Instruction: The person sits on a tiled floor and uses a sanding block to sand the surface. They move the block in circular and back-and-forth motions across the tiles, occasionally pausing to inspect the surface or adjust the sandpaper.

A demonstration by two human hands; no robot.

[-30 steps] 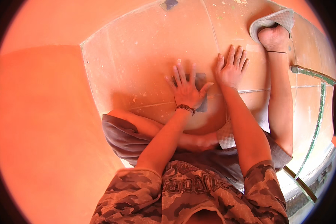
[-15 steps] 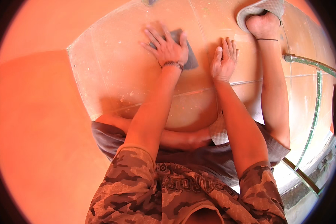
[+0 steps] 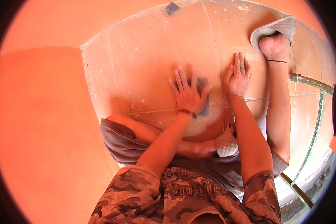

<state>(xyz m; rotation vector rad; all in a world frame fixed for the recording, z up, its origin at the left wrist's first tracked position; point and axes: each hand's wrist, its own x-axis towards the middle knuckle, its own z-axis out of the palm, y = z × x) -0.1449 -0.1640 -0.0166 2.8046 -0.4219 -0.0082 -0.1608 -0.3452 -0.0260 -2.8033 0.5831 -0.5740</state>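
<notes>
1. The left hand (image 3: 188, 95) is lying flat on the tiled floor (image 3: 145, 67), fingers spread wide, and it is pressing down on a grey pad (image 3: 203, 98), not pinching it.
2. The grey pad is showing under the palm and past the thumb side of that hand; its near corner is reaching just past the wrist, which is wearing a dark wristband (image 3: 186, 114).
3. The hand's outline is blurring a little, so how firmly the fingers are bearing on the pad cannot be told.
4. The right hand (image 3: 237, 76) is resting palm-down just beside the pad, on the far side of a grout line running between the two hands; its fingers are lying close together, pointing away from the body, and holding nothing.
5. Beyond the right hand's fingertips, a bare foot (image 3: 274, 46) in a grey slipper (image 3: 278, 28) is planting its toes on the tiles, the shin running back beside the right forearm.
6. Near side of the left hand, the other leg is folding under the body, in grey shorts (image 3: 119, 142), with a second grey slipper (image 3: 226, 143) tucked between the forearms.
7. Far beyond the left hand's fingertips, a small dark scrap (image 3: 170, 8) is lying at the edge of the tiles, well apart from both hands.
8. Out past the right forearm, a green-edged glass pane (image 3: 315, 123) is standing along the floor's edge.
</notes>
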